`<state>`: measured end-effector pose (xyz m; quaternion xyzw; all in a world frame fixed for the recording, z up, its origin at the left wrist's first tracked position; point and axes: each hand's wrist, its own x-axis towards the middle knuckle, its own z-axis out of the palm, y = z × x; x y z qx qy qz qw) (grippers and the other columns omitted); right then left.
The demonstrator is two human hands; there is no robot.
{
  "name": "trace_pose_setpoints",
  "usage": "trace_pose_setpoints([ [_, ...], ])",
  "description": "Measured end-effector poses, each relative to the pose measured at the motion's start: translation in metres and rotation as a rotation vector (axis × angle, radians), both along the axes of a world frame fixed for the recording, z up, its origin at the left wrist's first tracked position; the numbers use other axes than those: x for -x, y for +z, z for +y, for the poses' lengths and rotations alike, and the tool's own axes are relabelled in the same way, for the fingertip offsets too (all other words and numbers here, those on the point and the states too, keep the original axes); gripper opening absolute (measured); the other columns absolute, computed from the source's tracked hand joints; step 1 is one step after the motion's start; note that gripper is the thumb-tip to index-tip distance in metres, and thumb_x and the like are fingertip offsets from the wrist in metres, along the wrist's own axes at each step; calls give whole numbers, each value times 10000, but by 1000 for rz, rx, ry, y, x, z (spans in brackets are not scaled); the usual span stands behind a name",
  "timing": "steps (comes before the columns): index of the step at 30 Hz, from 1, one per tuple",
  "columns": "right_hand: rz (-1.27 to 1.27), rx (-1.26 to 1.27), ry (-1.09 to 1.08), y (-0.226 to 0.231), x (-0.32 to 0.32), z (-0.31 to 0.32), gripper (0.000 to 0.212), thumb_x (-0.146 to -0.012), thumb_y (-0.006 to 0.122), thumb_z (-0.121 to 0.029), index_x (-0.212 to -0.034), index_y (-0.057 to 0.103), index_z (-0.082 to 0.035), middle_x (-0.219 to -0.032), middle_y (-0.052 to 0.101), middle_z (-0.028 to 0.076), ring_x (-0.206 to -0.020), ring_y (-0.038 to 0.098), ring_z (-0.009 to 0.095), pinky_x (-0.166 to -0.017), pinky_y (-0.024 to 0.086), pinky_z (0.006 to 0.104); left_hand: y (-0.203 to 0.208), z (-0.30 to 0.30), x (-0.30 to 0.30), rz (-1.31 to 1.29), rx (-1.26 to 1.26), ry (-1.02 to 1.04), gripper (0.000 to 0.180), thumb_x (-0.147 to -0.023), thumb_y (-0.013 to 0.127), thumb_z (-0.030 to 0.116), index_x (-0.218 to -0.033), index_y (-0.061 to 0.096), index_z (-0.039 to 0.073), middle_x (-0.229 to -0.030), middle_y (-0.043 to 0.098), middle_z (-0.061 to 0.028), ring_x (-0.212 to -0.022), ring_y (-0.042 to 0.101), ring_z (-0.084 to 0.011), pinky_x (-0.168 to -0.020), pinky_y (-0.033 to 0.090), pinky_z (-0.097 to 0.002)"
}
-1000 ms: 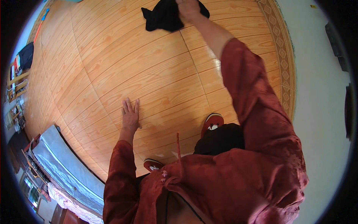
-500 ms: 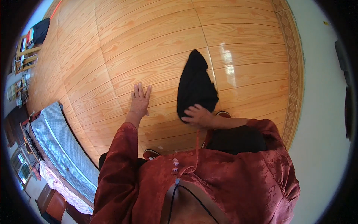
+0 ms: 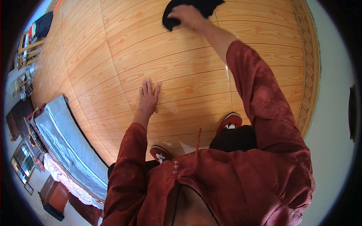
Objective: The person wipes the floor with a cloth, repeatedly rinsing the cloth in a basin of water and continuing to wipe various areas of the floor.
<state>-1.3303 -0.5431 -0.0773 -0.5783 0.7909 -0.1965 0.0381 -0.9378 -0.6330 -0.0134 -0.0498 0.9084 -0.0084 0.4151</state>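
Note:
A black cloth lies bunched on the wood-patterned floor at the top of the view, partly cut off by the picture's edge. On its near left part presses my right hand, the arm stretched far forward. Its fingers are bent over the fabric and slightly blurred. My left hand is planted flat on the floor left of the middle, fingers stretched and somewhat apart, holding nothing.
Plank-look tiles cover the floor. My red shoes stand close below me. On the left is a bed or bench with a blue cover; a wooden rack stands beyond it. A patterned border and white wall run along the right.
My right hand has pushed the black cloth forward, from near my feet to the top of the view, and the arm has straightened. The left hand stays propped on the floor.

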Motion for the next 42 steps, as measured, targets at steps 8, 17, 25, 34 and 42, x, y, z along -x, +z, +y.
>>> trace_pose_setpoints([
  [8,-708,636,-440,121,-14,33,312,-889,582,-37,-1199,596,-63,-1080,631,148,-999,598,233,-881,481,313,6,-6,0,61,-3,17,1431,-462,955,294,-1558,46,146,-1555,56,-331,-1444,83,-507,-1125,264,-574],
  [17,-596,-45,282,52,-285,169,425,-789,687,-187,-1201,590,-144,-1021,584,73,-941,557,258,-822,481,402,0,-4,-1,88,2,-43,1422,-471,951,332,-1560,51,168,-1557,70,-314,-1434,104,-511,-1113,267,-593],
  [25,-174,-182,384,4,-249,159,538,-858,617,-330,-1368,484,-221,-1256,527,109,-1215,472,324,-1064,349,491,2,-4,-3,92,-21,-30,1415,-477,949,322,-1560,53,151,-1557,47,-325,-1434,96,-519,-1121,264,-580],
  [34,-97,137,-232,-9,18,128,441,-834,589,4,-1239,615,-169,-1130,651,141,-1049,610,311,-926,479,378,8,4,10,19,-3,-29,1415,-496,948,313,-1559,27,159,-1562,40,-319,-1442,64,-513,-1136,262,-564],
  [42,-461,377,-418,147,-26,197,355,-904,552,18,-1247,562,-74,-1211,621,159,-1114,596,315,-939,485,342,4,-2,-8,50,28,8,1465,-456,958,333,-1557,6,164,-1566,45,-308,-1443,74,-508,-1138,245,-571],
])
